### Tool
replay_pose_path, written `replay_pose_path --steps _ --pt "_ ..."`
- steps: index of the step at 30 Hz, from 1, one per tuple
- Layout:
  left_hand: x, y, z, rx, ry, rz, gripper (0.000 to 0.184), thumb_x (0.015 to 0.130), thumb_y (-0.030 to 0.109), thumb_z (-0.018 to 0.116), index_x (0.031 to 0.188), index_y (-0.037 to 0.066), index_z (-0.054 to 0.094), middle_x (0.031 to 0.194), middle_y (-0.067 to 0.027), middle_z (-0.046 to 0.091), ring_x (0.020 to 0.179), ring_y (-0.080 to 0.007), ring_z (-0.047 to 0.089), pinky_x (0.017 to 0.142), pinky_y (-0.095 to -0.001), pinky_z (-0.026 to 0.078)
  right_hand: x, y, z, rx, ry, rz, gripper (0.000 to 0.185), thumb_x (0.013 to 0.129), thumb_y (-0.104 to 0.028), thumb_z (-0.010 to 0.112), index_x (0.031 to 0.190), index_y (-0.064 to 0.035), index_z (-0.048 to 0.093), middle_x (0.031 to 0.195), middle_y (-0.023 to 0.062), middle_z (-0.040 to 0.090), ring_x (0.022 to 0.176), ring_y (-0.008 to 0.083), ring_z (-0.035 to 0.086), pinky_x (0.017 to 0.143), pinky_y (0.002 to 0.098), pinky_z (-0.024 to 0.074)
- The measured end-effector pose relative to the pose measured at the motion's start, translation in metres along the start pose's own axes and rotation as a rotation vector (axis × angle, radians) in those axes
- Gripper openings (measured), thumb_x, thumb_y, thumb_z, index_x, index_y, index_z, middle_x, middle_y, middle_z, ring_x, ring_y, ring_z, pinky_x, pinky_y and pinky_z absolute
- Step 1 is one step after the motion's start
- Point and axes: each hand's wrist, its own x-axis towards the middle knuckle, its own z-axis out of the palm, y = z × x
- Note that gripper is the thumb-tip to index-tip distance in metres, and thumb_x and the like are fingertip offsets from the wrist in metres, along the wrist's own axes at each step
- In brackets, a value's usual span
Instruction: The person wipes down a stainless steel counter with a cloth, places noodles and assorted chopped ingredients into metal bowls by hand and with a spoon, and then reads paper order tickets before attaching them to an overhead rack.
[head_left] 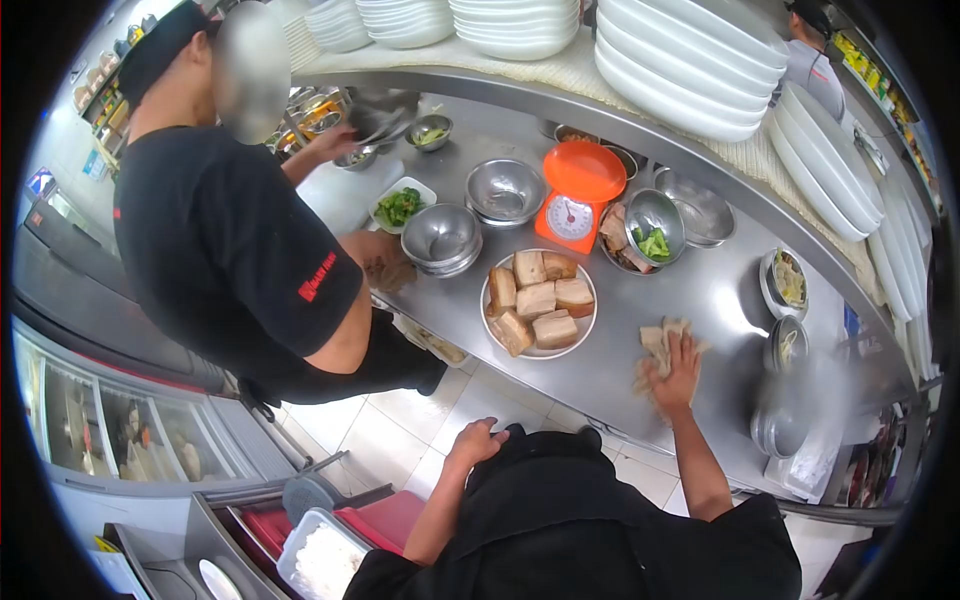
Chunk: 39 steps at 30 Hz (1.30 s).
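Where the left hand (479, 440) hangs: off the counter's (622, 312) near edge, fingers loosely curled; whether it has hold of anything cannot be told
Plate (541, 355): between the hands, farther in on the counter
Cloth (654, 338): on the counter, right of the plate, under and around the right hand's fingers; crumpled, no clear long axis
Right hand (675, 376): the nearer one, palm down, fingers spread over the cloth, not gripped round it
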Motion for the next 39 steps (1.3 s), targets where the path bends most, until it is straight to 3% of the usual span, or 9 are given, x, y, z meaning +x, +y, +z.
replay_pose_path --steps 16,20,29,31,35,37,38,39 --pt "-0.013 -0.033 -0.014 -0.006 -0.023 -0.051 0.053 0.085 0.039 0.057 0.123 0.002 0.053 0.118 -0.0212 0.057 0.113 -0.0350 0.051 0.097 -0.0407 0.040 -0.002 0.007 0.006 0.023 0.045 0.003 0.070 0.078 -0.043 0.062 0.137 -0.0160 0.037 0.144 0.0133 0.030 0.133 0.0332 0.026 0.109 0.0478 0.0177" --pt "-0.023 -0.045 -0.018 -0.080 0.070 -0.099 0.053 0.084 0.039 0.058 0.122 0.002 0.053 0.117 -0.0220 0.057 0.113 -0.0357 0.052 0.096 -0.0407 0.040 0.002 0.010 0.007 -0.006 0.038 -0.016 0.067 0.080 -0.041 0.060 0.137 -0.0156 0.037 0.144 0.0133 0.031 0.133 0.0332 0.027 0.110 0.0473 0.0177" --pt "-0.060 -0.096 -0.001 -0.282 0.210 -0.250 0.054 0.082 0.040 0.060 0.120 0.003 0.055 0.116 -0.0224 0.057 0.111 -0.0363 0.053 0.095 -0.0406 0.042 -0.006 0.019 0.021 0.034 0.157 -0.033 0.052 0.079 -0.018 0.052 0.129 -0.0091 0.044 0.137 0.0175 0.038 0.127 0.0354 0.034 0.108 0.0478 0.0205" --pt "-0.061 -0.113 0.007 -0.240 0.184 -0.252 0.055 0.082 0.041 0.059 0.121 0.003 0.055 0.115 -0.0228 0.058 0.110 -0.0363 0.054 0.094 -0.0407 0.042 -0.010 0.001 0.012 0.009 0.124 0.185 0.050 0.077 -0.013 0.052 0.126 -0.0081 0.046 0.134 0.0187 0.040 0.124 0.0380 0.036 0.105 0.0462 0.0253" --pt "-0.047 -0.138 -0.041 -0.369 0.154 -0.204 0.053 0.080 0.045 0.061 0.112 0.003 0.061 0.110 -0.0208 0.061 0.108 -0.0344 0.056 0.093 -0.0385 0.043 -0.016 0.017 0.029 -0.233 0.262 0.185 0.047 0.073 -0.011 0.052 0.119 -0.0072 0.052 0.122 0.0210 0.050 0.113 0.0399 0.045 0.100 0.0446 0.0331" --pt "-0.024 -0.154 -0.078 -0.376 0.351 -0.102 0.049 0.081 0.043 0.062 0.108 0.002 0.064 0.108 -0.0195 0.063 0.106 -0.0318 0.059 0.092 -0.0368 0.044 -0.006 0.040 0.034 0.082 0.246 0.336 0.038 0.076 -0.013 0.050 0.111 -0.0036 0.059 0.107 0.0189 0.059 0.101 0.0365 0.055 0.090 0.0416 0.0439" --pt "-0.010 -0.158 -0.103 -0.430 0.414 -0.072 0.046 0.082 0.039 0.062 0.108 0.002 0.063 0.105 -0.0183 0.064 0.101 -0.0296 0.061 0.089 -0.0357 0.045 0.000 0.046 0.036 0.084 0.253 0.335 0.038 0.076 -0.013 0.050 0.111 -0.0036 0.059 0.107 0.0189 0.059 0.101 0.0365 0.055 0.090 0.0416 0.0439" --pt "0.007 -0.157 -0.131 -0.484 0.480 -0.043 0.043 0.084 0.035 0.062 0.109 0.001 0.063 0.102 -0.0171 0.066 0.096 -0.0274 0.063 0.086 -0.0345 0.046 0.008 0.050 0.034 0.397 0.299 0.622 0.029 0.080 -0.013 0.046 0.103 -0.0015 0.061 0.099 0.0174 0.061 0.093 0.0317 0.058 0.084 0.0392 0.0472"
